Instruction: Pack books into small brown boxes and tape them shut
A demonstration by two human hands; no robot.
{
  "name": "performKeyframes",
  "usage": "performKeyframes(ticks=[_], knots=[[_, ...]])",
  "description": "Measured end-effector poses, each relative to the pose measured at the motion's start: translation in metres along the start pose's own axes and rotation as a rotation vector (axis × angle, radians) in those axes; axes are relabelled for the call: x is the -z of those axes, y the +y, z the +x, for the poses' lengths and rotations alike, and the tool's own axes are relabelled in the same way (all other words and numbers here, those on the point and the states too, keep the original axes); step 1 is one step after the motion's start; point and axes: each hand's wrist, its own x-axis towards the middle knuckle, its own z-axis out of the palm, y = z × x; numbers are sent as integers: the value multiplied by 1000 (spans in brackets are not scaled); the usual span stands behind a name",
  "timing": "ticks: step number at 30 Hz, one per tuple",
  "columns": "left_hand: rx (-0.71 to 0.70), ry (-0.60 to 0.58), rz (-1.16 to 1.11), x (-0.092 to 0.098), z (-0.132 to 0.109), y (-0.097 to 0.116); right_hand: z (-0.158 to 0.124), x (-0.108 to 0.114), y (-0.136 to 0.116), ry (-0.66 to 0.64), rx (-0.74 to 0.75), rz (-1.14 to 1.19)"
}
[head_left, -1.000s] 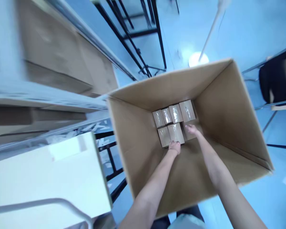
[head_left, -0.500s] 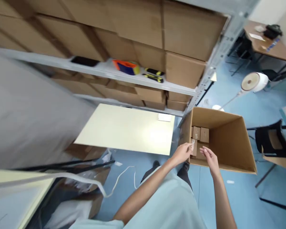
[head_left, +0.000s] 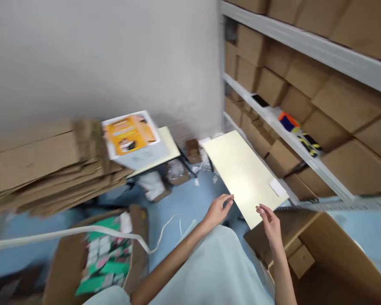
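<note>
My left hand [head_left: 218, 210] hovers in the air above the blue floor with its fingers loosely apart and nothing in it. My right hand [head_left: 269, 224] is raised beside it, fingers spread and empty, just over the near corner of a pale cream table [head_left: 241, 169]. Below and to the right of my right hand stands the big open cardboard box [head_left: 333, 250], with a small brown box [head_left: 301, 261] showing inside it.
A metal shelf rack [head_left: 305, 46] full of brown cartons fills the right, with orange and yellow-black tools [head_left: 296, 129] on one shelf. Flattened cardboard [head_left: 41, 165] and an orange-printed white box [head_left: 131, 137] lie at left. A carton of green packets [head_left: 104, 254] sits low left.
Both hands have come up out of the big box, empty. My view has swung left from the box's inside to the shelves, wall and table.
</note>
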Motion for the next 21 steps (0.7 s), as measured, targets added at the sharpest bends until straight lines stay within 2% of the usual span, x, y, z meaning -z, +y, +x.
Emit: performKeyframes(ticks=[5,7,10,13,16,21], knots=[[127,401,0,79,-36,-29,32,-47,-19,-233,39,-98],[151,526,-26,100,-46,-36,36,-72,-31,-303,55,-111],[176,671,-70,122,-55,-43,36,-118,-50,-416,86,-111],[196,754,-108,141,-58,-51,32,-172,-67,-550,132,-107],[195,789,-155,167,-57,-67,30,-227,-80,-665,168,-110],[215,833,-240,233,-46,-103,43,-314,-94,-710,180,-159]])
